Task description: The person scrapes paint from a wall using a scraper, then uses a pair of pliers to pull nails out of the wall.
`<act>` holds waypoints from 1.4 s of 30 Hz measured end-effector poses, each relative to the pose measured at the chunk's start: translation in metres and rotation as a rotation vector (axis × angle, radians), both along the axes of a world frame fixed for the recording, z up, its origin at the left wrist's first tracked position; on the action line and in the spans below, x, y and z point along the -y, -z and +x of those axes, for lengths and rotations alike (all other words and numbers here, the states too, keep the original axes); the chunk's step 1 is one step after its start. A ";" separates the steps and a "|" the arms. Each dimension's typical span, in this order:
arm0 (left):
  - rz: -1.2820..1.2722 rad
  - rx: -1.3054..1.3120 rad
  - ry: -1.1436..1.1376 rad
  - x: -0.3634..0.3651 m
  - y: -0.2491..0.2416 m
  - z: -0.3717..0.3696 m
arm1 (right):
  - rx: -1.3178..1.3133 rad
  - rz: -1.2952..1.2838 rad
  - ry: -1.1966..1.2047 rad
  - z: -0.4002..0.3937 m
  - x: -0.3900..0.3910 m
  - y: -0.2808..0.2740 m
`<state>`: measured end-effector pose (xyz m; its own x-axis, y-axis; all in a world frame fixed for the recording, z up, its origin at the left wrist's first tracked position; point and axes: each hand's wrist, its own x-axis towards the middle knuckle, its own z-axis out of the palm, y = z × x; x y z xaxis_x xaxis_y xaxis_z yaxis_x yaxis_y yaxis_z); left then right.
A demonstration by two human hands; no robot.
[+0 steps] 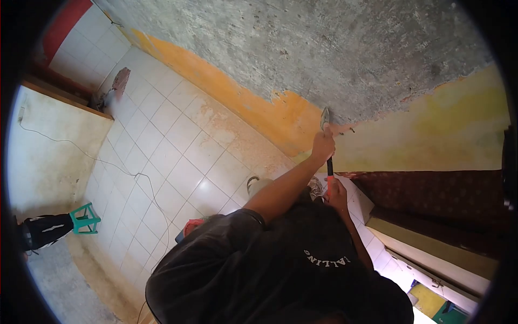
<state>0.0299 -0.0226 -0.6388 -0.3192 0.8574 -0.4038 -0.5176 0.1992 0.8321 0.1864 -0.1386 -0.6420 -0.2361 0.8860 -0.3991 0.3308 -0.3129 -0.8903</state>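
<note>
A long scraper with a metal blade [325, 116] and a black and red handle [330, 171] is held in both hands. My left hand [323, 146] is wrapped round it just behind the blade. Lower down, my right hand [338, 195] grips the red end of the handle. The blade's tip touches the wall where bare grey plaster [302, 59] meets the orange [294, 116] and yellow-green paint [458, 119]. Small loose flakes cling beside the blade.
White floor tiles [162, 135] carry dust along the wall. A cable [141, 175] crosses them. At the left stand a green stool [85, 218] and a dark bag [49, 228]. A brown recess and ledge [426, 245] lie at the right. A red object [191, 225] is beside my body.
</note>
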 end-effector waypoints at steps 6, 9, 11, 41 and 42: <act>0.048 0.115 0.100 -0.002 0.011 0.025 | -0.045 -0.167 0.123 0.009 0.010 -0.060; -0.042 -0.017 0.033 -0.014 0.004 -0.014 | 0.045 -0.052 0.015 -0.019 -0.012 -0.038; -0.029 -0.024 0.028 -0.007 -0.014 -0.021 | -0.024 -0.076 0.082 -0.026 -0.006 -0.017; 0.117 0.020 0.160 -0.022 0.044 -0.033 | 0.050 -0.209 0.105 -0.038 0.001 -0.059; 0.248 -0.201 0.175 -0.029 0.071 -0.044 | 0.053 -0.209 0.105 -0.049 -0.007 -0.043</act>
<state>-0.0140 0.0064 -0.7101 -0.2108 0.9700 -0.1213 -0.3146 0.0501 0.9479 0.1378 -0.1314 -0.5986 -0.1210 0.8013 -0.5859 0.3315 -0.5237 -0.7848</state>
